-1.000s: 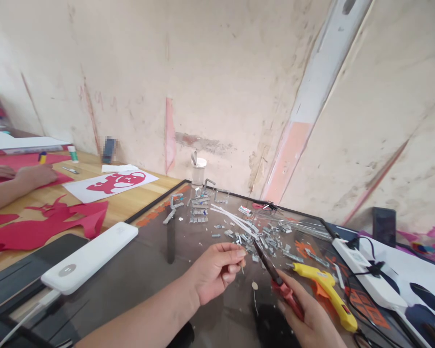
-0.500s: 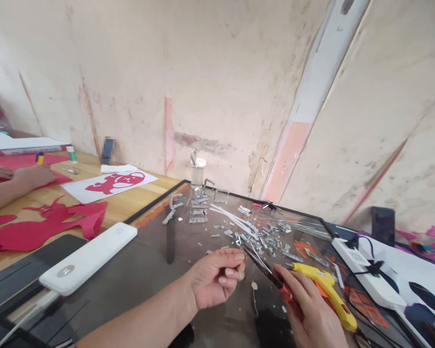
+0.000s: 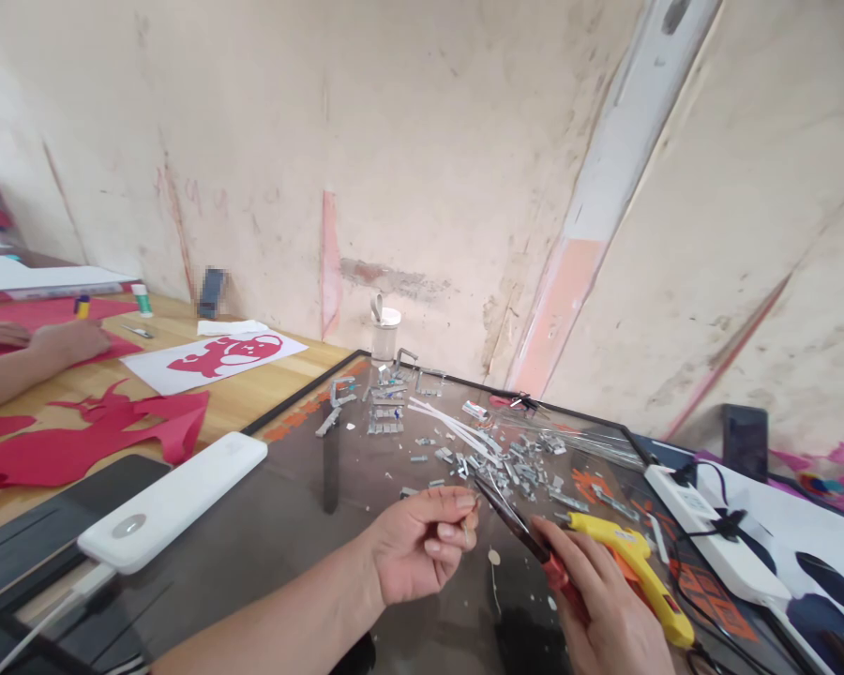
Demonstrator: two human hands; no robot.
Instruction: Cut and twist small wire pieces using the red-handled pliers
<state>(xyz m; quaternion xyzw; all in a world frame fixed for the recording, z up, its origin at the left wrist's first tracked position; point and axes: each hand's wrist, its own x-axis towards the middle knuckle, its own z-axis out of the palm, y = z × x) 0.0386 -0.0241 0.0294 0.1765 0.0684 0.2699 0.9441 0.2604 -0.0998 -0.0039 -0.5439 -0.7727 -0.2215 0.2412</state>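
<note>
Holds red-handled pliers [image 3: 527,536] in the right grip [image 3: 609,591], slanting forward-left toward the tiny piece [image 3: 474,514] pinched in the left grip [image 3: 422,544].

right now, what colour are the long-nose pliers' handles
The long-nose pliers have red handles, seen best in the head view.

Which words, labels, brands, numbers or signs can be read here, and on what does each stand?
No text can be read with certainty.
Yellow glue gun: pale label, too small to read.
White corded device: mark on its round grey spot, too small.
Small red-and-white piece: markings too blurred.
Wall: red scrawl, too faint to read.
Red-handled pliers: no lettering visible.
</note>
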